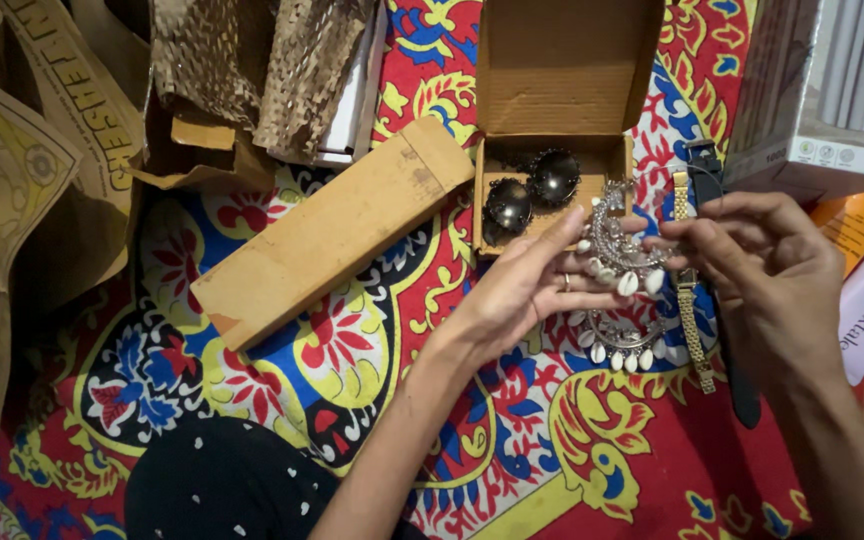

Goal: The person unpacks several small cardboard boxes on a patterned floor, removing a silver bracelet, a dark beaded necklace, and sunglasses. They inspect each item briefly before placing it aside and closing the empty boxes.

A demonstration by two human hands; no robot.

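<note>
Earring (620,252), silver with white shells along its rim, sits between both hands: left hand (524,287) has its fingers (592,300) stretched flat under it, right hand (762,265) pinches its upper edge with fingertips (664,243) closed together. Just below the left fingers a second shell earring (620,340) lies on the patterned cloth (372,380). Under the right fingers lie a gold watch band (694,330) and a black strap (727,340). Beyond the left fingertips stands an open carton (562,70) holding two dark domed pieces (532,190). Left of it lies a long brown box (332,230).
</note>
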